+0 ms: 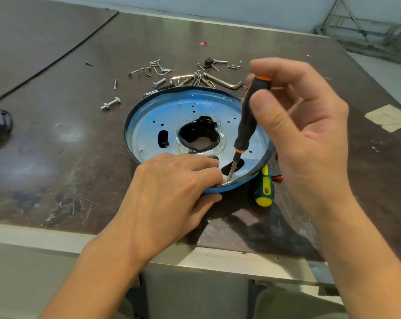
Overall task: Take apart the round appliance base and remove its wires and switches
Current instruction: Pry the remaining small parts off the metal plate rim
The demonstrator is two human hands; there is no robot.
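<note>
**Head view.** The base [148, 125] lay near the front edge of a worn brown table [79, 162] edged in metal. The left hand [171, 187] gripped its near rim, fingers over and thumb beneath. The right hand [305, 125] pinched the top of a screwdriver [247, 120], whose tip stood inside that rim beside the left fingertips. Fasteners [112, 103] and hex keys [217, 80] lay behind the base. A second screwdriver [265, 189] lay at its right. Beyond were a pale wall [217, 8] and a metal frame [351, 19].

Loose screws [158, 83] just behind base [148, 120]
</note>
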